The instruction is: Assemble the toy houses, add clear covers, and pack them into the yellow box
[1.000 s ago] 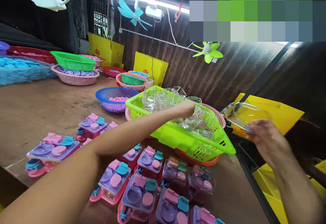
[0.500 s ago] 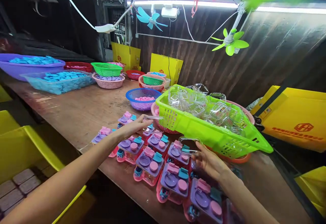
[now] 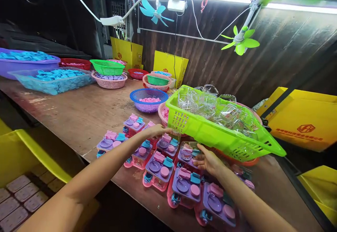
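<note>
Dark wooden-looking wall [image 3: 205, 61] backed the brown counter [image 3: 79, 119], with one blue-bladed fan [image 3: 156, 13] and one lime-bladed fan [image 3: 240, 41] hanging before it. On my feed I counted two upright yellow cardboard boxes [image 3: 168, 65] along its far edge, one round blue-and-purple mesh basket [image 3: 147, 107], and one long lime-green plastic basket [image 3: 207, 135] heaped with clear plastic covers, too tangled to count. In front stood at least nine pink-and-purple plastic toy sets [image 3: 159, 168], some partly hidden by the arms. Right hand [image 3: 208, 161] had its fingers closed on one clear boxy cover [image 3: 191, 147], set over a toy set beside the lime basket. Left hand [image 3: 157, 130] reached over another set; I couldn't tell whether its fingers gripped anything. Half a second earlier, that hand had held a cover edge-on, and the right hand's cover had been tilted above its set.
</note>
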The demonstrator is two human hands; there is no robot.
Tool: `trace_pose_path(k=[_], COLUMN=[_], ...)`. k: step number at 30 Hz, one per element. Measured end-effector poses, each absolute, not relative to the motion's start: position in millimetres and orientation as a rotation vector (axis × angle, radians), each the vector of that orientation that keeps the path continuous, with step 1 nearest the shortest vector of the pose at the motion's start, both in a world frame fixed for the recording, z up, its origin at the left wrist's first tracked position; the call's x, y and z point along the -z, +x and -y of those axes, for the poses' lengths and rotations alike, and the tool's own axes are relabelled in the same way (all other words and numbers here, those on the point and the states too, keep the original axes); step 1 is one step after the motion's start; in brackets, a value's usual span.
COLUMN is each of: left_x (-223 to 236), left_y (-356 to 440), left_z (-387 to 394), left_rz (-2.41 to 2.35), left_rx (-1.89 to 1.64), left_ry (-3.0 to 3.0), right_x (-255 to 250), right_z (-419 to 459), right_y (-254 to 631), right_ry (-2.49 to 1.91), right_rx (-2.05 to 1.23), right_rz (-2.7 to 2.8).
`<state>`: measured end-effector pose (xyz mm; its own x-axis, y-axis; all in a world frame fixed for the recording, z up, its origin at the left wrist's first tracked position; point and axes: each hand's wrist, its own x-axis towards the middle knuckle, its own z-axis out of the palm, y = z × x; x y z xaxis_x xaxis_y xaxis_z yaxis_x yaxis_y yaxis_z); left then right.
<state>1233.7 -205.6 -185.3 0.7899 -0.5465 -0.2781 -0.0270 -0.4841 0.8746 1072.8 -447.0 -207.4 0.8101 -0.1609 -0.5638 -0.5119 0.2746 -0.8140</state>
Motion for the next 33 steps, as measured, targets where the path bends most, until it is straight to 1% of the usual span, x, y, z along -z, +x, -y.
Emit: trace_pose_path(k=[3,6,10,12,15,18,21,23,25,28,30,33], left_x=[182,180,185,187,187,186,183,181,181,187,195,206], left_y=[1236,1235,1227,1219,1204,1190,1179,1171,1161,1140,1123,1097], left_z=[202,197,196,201,215,229,234,231,225,219,220,229], left_rz=[0.490,0.454,0.358,0.352,0.341,0.310,0.297,0.272,0.246,0.249,0.293,0.415], left_rx=[0.756,0.814,0.843,0.894,0.975,0.976,0.970,0.931,0.821,0.502,0.237,-0.047], left_ry=[1.886,1.744,1.626,1.553,1.480,1.462,1.363,1.281,1.230,1.295,1.432,1.672], right_x=[203,198,191,188,185,186,192,199,204,205,200,189], right_z=[448,452,457,458,456,451,450,452,453,447,433,400], right_y=[1072,1074,1081,1084,1082,1077,1074,1075,1074,1070,1066,1066], right_ry=[-1.495,-1.750,-2.326,-2.586,-2.732,-2.886,-3.007,-3.050,-3.061,-2.945,-2.676,-2.098], right_rx=[-0.249,-0.285,-0.312,-0.227,-0.058,0.040,-0.004,-0.005,0.043,0.172,0.276,0.227], right_rz=[-0.620,-0.587,-0.543,-0.520,-0.496,-0.159,0.227,0.221,0.154,0.072,0.022,0.001])
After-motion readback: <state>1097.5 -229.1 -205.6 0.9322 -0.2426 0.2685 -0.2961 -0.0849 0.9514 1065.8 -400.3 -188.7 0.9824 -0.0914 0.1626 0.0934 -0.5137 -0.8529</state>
